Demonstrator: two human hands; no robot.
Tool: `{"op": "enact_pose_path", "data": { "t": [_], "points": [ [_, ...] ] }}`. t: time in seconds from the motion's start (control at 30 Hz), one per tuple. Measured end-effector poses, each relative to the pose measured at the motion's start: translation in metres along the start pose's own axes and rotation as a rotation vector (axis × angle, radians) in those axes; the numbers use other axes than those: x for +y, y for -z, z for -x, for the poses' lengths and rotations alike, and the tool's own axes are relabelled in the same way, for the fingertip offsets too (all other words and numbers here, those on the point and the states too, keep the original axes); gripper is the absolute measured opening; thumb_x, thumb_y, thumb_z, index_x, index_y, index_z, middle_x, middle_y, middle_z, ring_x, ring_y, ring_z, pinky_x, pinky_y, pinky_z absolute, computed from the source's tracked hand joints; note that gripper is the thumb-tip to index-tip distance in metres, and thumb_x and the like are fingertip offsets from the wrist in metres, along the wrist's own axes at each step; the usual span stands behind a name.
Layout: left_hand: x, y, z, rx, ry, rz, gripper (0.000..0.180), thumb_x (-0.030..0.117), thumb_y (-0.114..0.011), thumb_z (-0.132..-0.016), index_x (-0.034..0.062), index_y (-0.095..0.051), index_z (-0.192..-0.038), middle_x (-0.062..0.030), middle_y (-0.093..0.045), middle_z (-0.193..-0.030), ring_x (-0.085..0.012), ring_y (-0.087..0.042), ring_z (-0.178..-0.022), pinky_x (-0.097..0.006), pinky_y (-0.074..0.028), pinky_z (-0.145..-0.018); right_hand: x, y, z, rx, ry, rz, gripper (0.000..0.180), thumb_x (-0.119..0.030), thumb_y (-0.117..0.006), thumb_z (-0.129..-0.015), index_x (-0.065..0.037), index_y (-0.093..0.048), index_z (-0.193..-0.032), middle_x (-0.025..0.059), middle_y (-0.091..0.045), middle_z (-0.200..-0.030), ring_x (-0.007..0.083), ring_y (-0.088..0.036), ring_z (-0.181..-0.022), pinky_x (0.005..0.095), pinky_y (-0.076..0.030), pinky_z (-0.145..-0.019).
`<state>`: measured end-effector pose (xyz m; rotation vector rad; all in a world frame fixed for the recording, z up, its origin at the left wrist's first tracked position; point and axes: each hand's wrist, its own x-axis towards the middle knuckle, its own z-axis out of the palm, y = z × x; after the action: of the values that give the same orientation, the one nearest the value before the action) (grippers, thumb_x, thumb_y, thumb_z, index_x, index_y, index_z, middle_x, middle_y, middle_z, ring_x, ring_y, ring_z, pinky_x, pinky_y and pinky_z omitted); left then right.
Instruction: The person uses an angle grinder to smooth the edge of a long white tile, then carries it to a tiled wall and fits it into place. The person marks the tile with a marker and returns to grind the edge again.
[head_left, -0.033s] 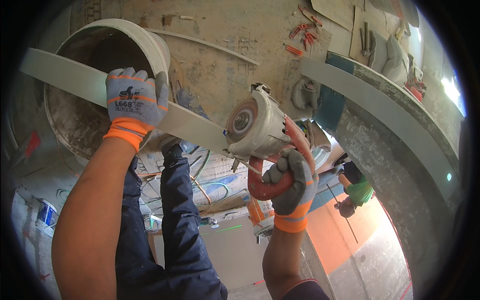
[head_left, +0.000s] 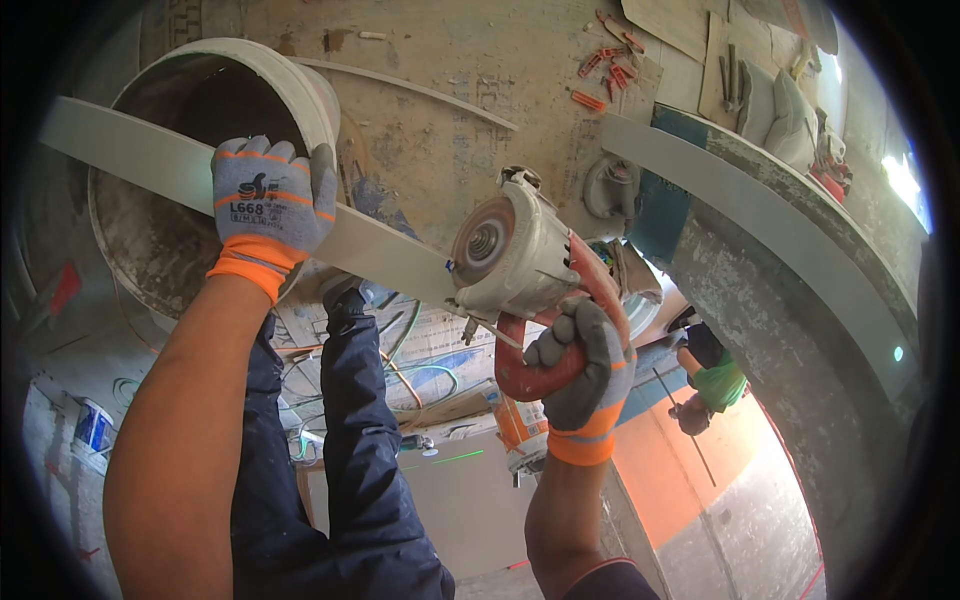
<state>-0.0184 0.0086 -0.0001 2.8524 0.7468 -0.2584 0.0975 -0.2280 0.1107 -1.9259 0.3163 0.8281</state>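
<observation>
Gloved, the right hand (head_left: 578, 372) grips the red handle of a disc cutter (head_left: 520, 262) whose blade meets the pale strip (head_left: 380, 245), unmoved since the earlier frame, while the left hand (head_left: 268, 200) clamps that strip across a dirty bucket (head_left: 165, 250).

A long strip (head_left: 380, 245) runs from upper left down toward centre, lying across the mouth of a bucket (head_left: 215, 70) at upper left. The left hand (head_left: 268, 205) lies on the strip, over the bucket's right rim. The strip's right end meets the disc of a power cutter (head_left: 520, 260) at centre. The right hand (head_left: 585, 375) grips the cutter's handle, below and right of the disc. Behind both lies a board (head_left: 480, 90), with small clips (head_left: 610, 70) scattered at its upper right. A curved ledge (head_left: 790, 250) sweeps down the right side. Below the ledge, well apart, is another person (head_left: 710, 380).
</observation>
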Motion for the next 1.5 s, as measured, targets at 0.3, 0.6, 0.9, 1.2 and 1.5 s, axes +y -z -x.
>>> {"op": "enact_pose_path", "data": {
  "t": [0.3,0.6,0.9,1.2,1.5],
  "points": [
    [0.000,0.001,0.000,-0.010,0.001,0.015,0.031,0.026,-0.052,-0.078,0.0048,-0.062,-0.057,-0.0111,-0.059,-0.068,-0.0278,-0.054,-0.070,-0.039,-0.036,-0.077,-0.011,-0.004,-0.005,-0.014,-0.006,0.145,0.058,0.000,-0.063,-0.060,0.003,-0.052,-0.117,0.0191,-0.054,-0.116,0.0305,-0.052,-0.100,0.0324,-0.044,-0.083],
    [0.000,0.002,0.000,-0.015,0.002,0.014,0.031,0.025,-0.052,-0.079,0.0048,-0.062,-0.057,-0.0111,-0.059,-0.068,-0.0277,-0.053,-0.071,-0.039,-0.036,-0.076,-0.017,-0.004,-0.007,-0.021,-0.024,0.158,0.058,-0.003,-0.065,-0.061,0.005,-0.051,-0.116,0.0193,-0.054,-0.115,0.0323,-0.052,-0.102,0.0338,-0.042,-0.086],
    [0.001,0.002,0.000,-0.003,0.003,0.013,0.030,0.024,-0.052,-0.079,0.0053,-0.062,-0.058,-0.0105,-0.058,-0.067,-0.0270,-0.053,-0.070,-0.038,-0.036,-0.076,-0.012,-0.004,-0.003,-0.017,0.035,0.064,0.049,-0.003,-0.060,-0.069,0.004,-0.051,-0.117,0.0197,-0.051,-0.120,0.0312,-0.050,-0.106,0.0336,-0.041,-0.087],
    [0.000,0.003,0.001,-0.014,-0.001,-0.004,0.028,0.024,-0.053,-0.076,0.0045,-0.063,-0.060,-0.0107,-0.058,-0.068,-0.0267,-0.053,-0.071,-0.038,-0.036,-0.077,-0.006,-0.007,0.002,0.109,-0.102,-0.106,0.027,-0.016,-0.040,-0.086,0.002,-0.051,-0.103,0.0076,-0.047,-0.088,0.0165,-0.048,-0.070,0.0281,-0.042,-0.060],
    [0.001,0.003,0.000,-0.042,0.026,0.014,0.031,0.028,-0.051,-0.077,0.0045,-0.065,-0.061,-0.0117,-0.059,-0.069,-0.0277,-0.054,-0.073,-0.038,-0.035,-0.079,-0.012,-0.013,-0.004,-0.046,-0.029,-0.175,0.050,-0.011,-0.040,-0.083,0.007,-0.038,-0.130,-0.0048,-0.040,-0.069,0.0017,-0.040,-0.053,0.0161,-0.035,-0.046]
  ]
}}
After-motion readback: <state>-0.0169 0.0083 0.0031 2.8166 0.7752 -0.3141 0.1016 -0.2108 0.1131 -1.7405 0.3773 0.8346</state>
